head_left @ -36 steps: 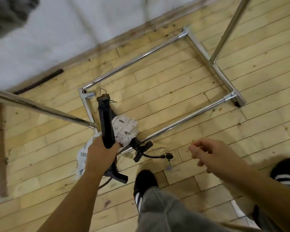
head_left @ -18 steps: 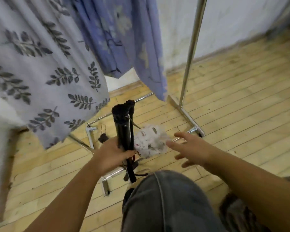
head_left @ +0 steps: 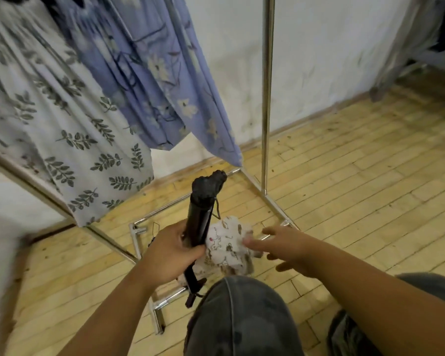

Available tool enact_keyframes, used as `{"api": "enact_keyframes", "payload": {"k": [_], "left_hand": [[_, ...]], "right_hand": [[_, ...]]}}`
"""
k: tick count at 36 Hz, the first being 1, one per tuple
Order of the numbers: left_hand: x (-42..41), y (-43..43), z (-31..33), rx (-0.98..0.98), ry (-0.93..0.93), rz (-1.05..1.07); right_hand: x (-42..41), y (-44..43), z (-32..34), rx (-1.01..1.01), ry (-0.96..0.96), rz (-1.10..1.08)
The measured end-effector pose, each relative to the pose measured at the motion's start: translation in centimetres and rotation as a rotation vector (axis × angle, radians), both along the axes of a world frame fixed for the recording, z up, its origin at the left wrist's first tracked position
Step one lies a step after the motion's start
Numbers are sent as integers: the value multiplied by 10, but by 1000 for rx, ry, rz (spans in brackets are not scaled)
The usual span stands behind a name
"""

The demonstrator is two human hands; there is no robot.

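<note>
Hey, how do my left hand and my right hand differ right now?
The left hand grips the black pole, fingers curled round it; the right hand holds nothing, fingers spread. The left hand sits on the pole's left side; the right hand reaches toward the patterned cloth from the right, contact unclear. Both are bare and at about the same height in the view.

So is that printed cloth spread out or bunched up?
Bunched up: the printed cloth sits crumpled in folds against the black pole that the left hand grips.
</note>
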State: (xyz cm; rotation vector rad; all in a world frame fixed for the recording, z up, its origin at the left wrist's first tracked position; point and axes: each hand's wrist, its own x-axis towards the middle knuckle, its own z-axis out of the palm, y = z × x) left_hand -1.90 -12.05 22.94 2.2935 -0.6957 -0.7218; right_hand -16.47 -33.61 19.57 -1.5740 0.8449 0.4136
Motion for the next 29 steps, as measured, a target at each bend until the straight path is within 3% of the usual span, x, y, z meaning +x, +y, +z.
{"api": "enact_keyframes", "payload": {"k": [4,9,14,19,21,29], "left_hand": [[10,21,6,31,-13,56],[22,46,1,53,-48,164],[30,69,-2,22,-15,231],[35,84,3,-102,73,217],[35,87,5,-127,83,198],[44,109,-12,-14,-24,266]], "right_hand": [[16,19,7,72,-139,-3],[44,34,15,127,-263,-212],[56,50,15,30,-154,15],[57,74,0,170,-49,103],[60,79,-3,238,-105,68],[71,83,14,191,-380,-140]]}}
